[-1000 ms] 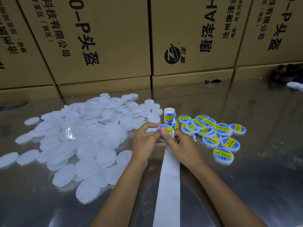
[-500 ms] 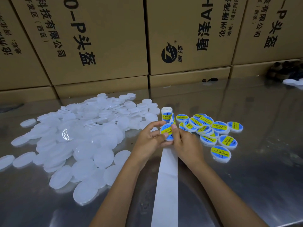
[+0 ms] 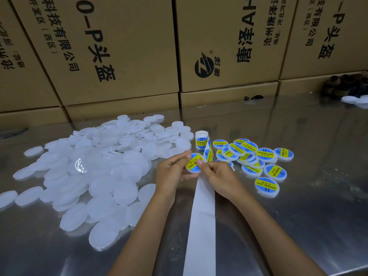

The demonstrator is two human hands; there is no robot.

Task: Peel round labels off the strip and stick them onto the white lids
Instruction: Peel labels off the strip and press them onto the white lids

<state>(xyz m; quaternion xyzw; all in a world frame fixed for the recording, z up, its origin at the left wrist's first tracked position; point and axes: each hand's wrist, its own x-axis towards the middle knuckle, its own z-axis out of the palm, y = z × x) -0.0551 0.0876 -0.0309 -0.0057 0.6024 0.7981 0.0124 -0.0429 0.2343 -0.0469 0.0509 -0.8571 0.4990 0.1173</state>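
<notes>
My left hand (image 3: 171, 170) grips a white lid (image 3: 193, 163) that carries a blue and yellow round label. My right hand (image 3: 218, 176) meets it from the right, its thumb pressing on the label's face. A small roll of labels (image 3: 201, 138) stands just beyond the hands. Its white backing strip (image 3: 202, 222) runs under my hands toward me. A big heap of bare white lids (image 3: 95, 168) covers the table's left half. Several labelled lids (image 3: 256, 160) lie in a cluster to the right.
The work surface is a shiny metal table (image 3: 310, 206). Stacked cardboard boxes (image 3: 123, 56) form a wall along its far edge. A few dark objects and white lids (image 3: 352, 92) sit at the far right corner.
Both hands stay together on the same lid. The lid has turned so its labelled face shows more fully, and my right thumb has shifted across the label.
</notes>
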